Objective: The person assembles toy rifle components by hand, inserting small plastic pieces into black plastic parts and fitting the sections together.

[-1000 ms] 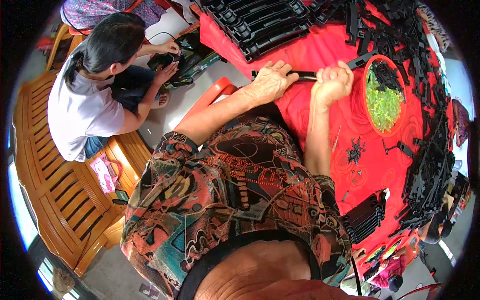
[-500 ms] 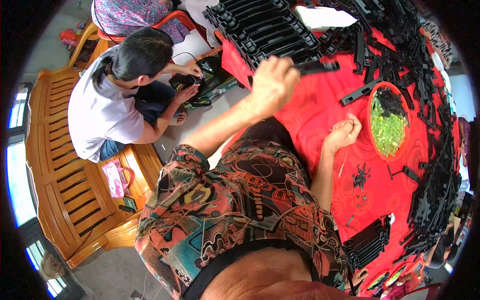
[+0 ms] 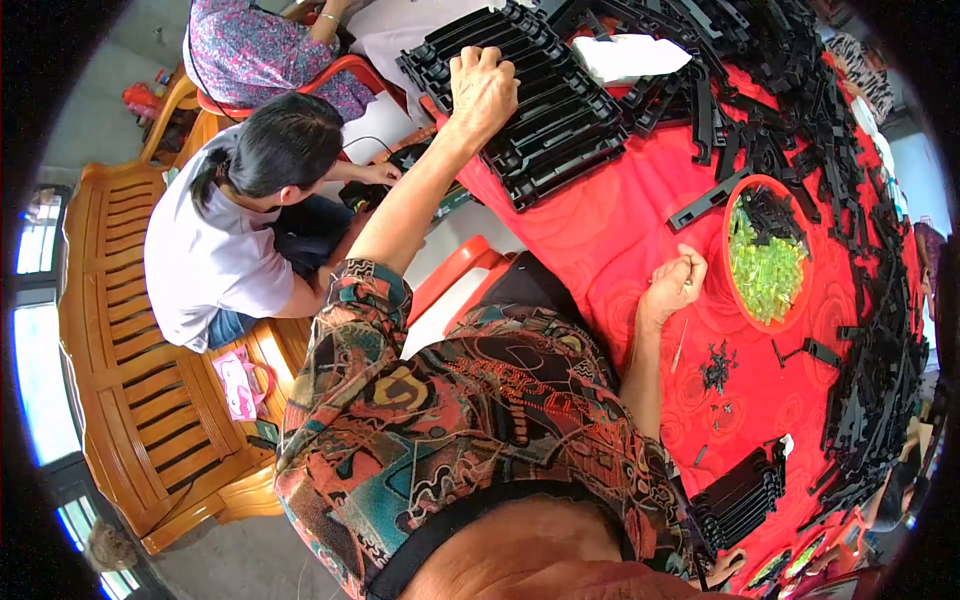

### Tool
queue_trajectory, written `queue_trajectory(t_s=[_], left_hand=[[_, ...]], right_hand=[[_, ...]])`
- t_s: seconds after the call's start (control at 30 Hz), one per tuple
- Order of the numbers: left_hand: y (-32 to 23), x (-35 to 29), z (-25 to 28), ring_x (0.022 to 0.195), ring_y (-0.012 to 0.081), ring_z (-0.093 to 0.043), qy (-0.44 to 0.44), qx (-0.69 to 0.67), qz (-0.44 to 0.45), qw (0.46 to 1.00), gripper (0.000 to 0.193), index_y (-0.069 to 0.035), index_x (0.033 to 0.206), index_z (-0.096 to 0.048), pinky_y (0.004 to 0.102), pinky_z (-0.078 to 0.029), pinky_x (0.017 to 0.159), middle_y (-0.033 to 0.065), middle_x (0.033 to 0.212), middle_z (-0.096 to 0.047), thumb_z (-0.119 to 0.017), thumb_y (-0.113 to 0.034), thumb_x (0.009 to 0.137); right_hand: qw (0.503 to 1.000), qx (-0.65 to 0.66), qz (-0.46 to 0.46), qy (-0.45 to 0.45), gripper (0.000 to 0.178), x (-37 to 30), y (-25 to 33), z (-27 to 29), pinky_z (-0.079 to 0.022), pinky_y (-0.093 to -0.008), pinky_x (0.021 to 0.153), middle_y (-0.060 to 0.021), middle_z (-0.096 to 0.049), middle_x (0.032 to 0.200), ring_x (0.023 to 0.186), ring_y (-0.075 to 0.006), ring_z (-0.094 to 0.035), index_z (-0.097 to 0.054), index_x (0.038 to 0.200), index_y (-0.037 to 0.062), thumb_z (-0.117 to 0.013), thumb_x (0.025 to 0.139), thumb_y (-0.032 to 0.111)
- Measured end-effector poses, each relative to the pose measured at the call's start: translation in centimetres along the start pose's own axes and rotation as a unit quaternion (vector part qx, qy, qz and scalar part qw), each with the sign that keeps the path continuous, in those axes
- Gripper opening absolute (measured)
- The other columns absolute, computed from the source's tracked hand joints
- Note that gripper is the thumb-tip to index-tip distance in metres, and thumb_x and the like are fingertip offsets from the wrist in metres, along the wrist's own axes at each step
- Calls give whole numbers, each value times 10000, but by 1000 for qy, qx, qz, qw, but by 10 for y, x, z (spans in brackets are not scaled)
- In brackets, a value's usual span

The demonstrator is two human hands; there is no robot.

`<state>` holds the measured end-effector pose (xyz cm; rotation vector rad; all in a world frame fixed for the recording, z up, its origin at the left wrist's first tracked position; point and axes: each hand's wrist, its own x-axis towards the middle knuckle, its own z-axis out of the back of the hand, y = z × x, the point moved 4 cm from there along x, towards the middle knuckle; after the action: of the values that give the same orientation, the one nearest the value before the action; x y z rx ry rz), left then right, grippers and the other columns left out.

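Note:
My left hand (image 3: 485, 92) is closed over a stack of black plastic strips (image 3: 560, 150) laid side by side in rows at the table's far left. Its fingers curl down onto a strip there, and the palm hides most of the grip. My right hand (image 3: 672, 288) is held loosely closed above the red cloth, left of an orange bowl (image 3: 727, 265). Whatever its fingers hold, if anything, is hidden. Small yellow-green pieces (image 3: 765, 275) and black bits fill the bowl. Beside the right wrist lie a thin pointed tool (image 3: 681, 345) and a small heap of black parts (image 3: 718, 368).
Loose black strips (image 3: 870, 400) are heaped along the table's far and right sides. A white packet (image 3: 630, 60) lies by the stack. Another stack (image 3: 745, 495) is at lower right. To my left, a person in a white shirt (image 3: 225, 235) sits on a wooden bench (image 3: 120, 380).
My left hand has moved up and left, carrying a black strip from over the cloth onto the stack. My right hand has hardly moved. The view has shifted slightly.

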<state>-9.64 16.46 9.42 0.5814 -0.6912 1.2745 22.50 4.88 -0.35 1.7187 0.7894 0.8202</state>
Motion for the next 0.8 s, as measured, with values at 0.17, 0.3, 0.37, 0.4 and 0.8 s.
queue_trajectory(t_s=[0.17, 0.3, 0.37, 0.4, 0.8], left_hand=[[5, -2, -7, 926, 275, -485, 25, 27, 28, 999, 161, -63, 777, -630, 402, -392, 775, 65, 956, -576, -684, -178, 679], [6, -2, -9, 918, 282, -487, 11, 27, 27, 999, 156, -59, 782, -621, 406, -397, 769, 71, 945, -573, -667, -181, 697], [5, -1, -10, 921, 283, -487, 33, 35, 30, 998, 174, -59, 811, -611, 409, -399, 773, 74, 954, -575, -666, -186, 705], [3, 0, -9, 901, 293, -497, 34, 37, 21, 998, 178, -59, 815, -603, 409, -401, 779, 79, 952, -576, -664, -190, 712], [-151, -64, 29, 808, 285, -515, 50, -287, -71, 954, 194, -48, 849, -566, 376, -415, 726, 115, 866, -564, -676, -136, 714]], right_hand=[[1000, 12, -10, 0, 143, -1, -2, 1, -283, -213, 389, 14, -369, 530, 427, -53, -318, -535, 865, 9, -394, 843, 17], [1000, 11, -7, 4, 129, -1, -1, 1, -276, -214, 382, 18, -361, 531, 425, -55, -311, -533, 868, 22, -405, 848, 23], [1000, 12, -7, 2, 111, 0, -4, 3, -264, -214, 374, 21, -356, 535, 425, -53, -304, -529, 863, 35, -418, 853, 35], [1000, 8, -6, 1, 119, 0, -5, 5, -267, -213, 374, 23, -357, 536, 425, -53, -309, -534, 874, 36, -417, 855, 32], [973, -198, 86, 81, 120, -8, 6, -9, -390, -250, 535, -44, -568, 759, 579, -111, -469, -568, 899, 15, -479, 827, -22]])
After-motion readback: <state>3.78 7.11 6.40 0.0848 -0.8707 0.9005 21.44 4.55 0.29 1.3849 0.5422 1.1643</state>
